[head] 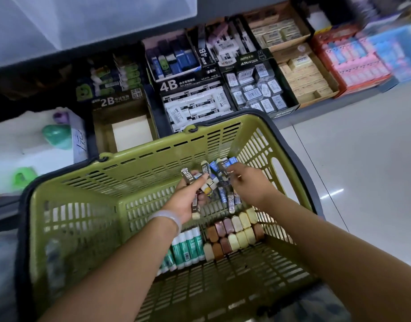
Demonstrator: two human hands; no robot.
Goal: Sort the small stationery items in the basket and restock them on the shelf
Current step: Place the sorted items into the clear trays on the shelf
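A green plastic basket (pixel 88 205) sits in front of the low shelf. Both my hands are inside it, over a heap of small erasers (pixel 219 182) in dark and blue sleeves at its far end. My left hand (pixel 188 198) grips a bunch of dark 2B erasers (pixel 185 175). My right hand (pixel 246 184) pinches one eraser in the heap. On the basket floor lie a row of green glue sticks (pixel 188 247) and a block of brown and cream erasers (pixel 232 233).
The shelf holds open boxes: a nearly empty 2B box (pixel 123 122), a 4B eraser box (pixel 195 105), grey wrapped erasers (pixel 258 89), cream erasers (pixel 302 75), pink packs (pixel 353 59). A clear bin (pixel 102 17) hangs above. Tiled floor (pixel 350 159) lies to the right.
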